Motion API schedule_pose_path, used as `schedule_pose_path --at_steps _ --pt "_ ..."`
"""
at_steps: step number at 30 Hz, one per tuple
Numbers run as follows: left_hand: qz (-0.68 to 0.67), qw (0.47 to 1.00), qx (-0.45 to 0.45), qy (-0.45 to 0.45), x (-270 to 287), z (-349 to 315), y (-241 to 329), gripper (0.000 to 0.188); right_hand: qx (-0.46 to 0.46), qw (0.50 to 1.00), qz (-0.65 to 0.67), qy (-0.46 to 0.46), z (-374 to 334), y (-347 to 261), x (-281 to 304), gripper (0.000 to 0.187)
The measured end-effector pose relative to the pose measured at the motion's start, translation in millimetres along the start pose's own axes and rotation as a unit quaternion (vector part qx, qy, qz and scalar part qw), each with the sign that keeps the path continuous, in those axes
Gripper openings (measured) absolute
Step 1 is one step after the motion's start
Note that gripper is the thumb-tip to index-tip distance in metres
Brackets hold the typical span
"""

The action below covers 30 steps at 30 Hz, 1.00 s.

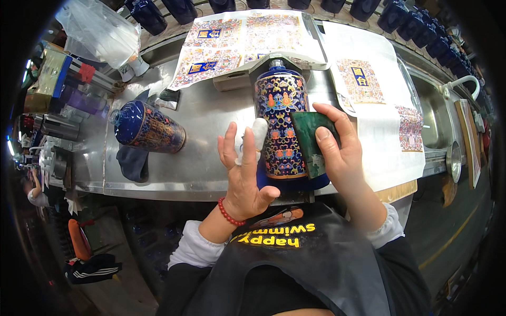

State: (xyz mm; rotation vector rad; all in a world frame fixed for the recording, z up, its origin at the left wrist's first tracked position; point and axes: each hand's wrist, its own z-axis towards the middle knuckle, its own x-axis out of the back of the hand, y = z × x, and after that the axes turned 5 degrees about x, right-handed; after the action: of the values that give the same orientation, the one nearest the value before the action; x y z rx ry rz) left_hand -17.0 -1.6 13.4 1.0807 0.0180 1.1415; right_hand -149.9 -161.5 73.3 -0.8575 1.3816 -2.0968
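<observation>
A dark blue bottle (281, 139) with a colourful floral pattern lies in front of me, its neck pointing away. My right hand (342, 147) grips a flat green scraper (307, 142), thumb on its face, against the bottle's right side. To the left of the bottle, my left hand (242, 174) is raised with its fingers apart and nothing in it. White coverings wrap some of its fingertips, and one of these is close to the bottle's left side. A second patterned blue bottle (150, 127) lies farther left, over a dark cloth (133, 162).
Printed decal sheets (211, 50) cover the back of the metal table (211, 108). Another decal sheet (379, 105) spreads along the right, beside a sink (429, 110) with a white tap. Several dark blue bottles (392, 18) line the far edge. Clear plastic (97, 31) is bundled at the back left.
</observation>
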Motion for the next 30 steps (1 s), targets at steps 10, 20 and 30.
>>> schedule_pose_path --at_steps 10,20,30 --pt "0.2 0.974 -0.084 -0.067 -2.7 -6.3 15.9 0.105 0.047 0.999 -0.017 0.012 1.6 6.4 -3.4 0.033" --pt "0.157 0.984 -0.072 -0.035 -3.6 -20.0 8.6 0.102 0.026 0.998 0.012 0.047 -3.3 4.6 -3.5 0.035" --pt "0.133 0.99 -0.048 -0.025 0.3 -31.4 -0.9 0.098 0.354 0.898 -0.257 -0.048 16.3 -17.0 13.0 0.038"
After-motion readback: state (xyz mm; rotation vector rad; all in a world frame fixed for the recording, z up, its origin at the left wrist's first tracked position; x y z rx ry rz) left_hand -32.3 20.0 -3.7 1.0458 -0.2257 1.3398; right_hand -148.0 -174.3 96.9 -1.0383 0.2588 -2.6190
